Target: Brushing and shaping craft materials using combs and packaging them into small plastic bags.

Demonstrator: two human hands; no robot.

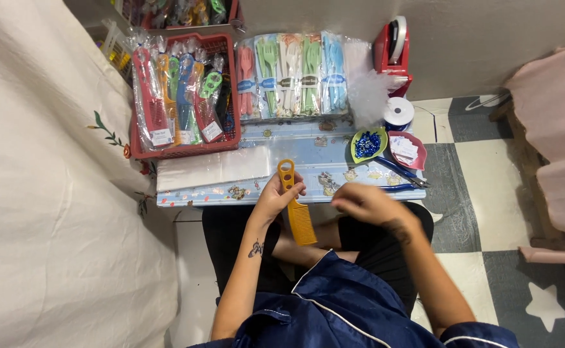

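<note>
1. Left hand [275,195]: fingers curled round the handle of an orange comb [295,205], thumb on its upper part. Firm hold.
2. The comb sits near the middle of the scene, at the near edge of the low table [282,138]. Its handle end, with a round hole, points far over the table; the toothed end points near, over the person's lap.
3. Right hand [367,202]: just right of the comb, not touching it. Fingers bent inward, loosely closed; blurred, so cannot tell if anything small is pinched in them.
4. The table has a light blue patterned top. Flat clear plastic sleeves [213,169] lie on its left part, just left of the left hand.
5. Right part of the table: a green dish of blue beads [367,144], a pink dish [407,150] with small white bits, and blue-handled pliers [404,175] near them.
6. Far left: a red basket [179,149] of packaged combs in several colours.
7. Far middle: a row of packaged fork-and-spoon sets [293,74], pink, green, white and blue.
8. Far right: a red tape dispenser [393,55], with a white ribbon spool [398,112] beside it.
</note>
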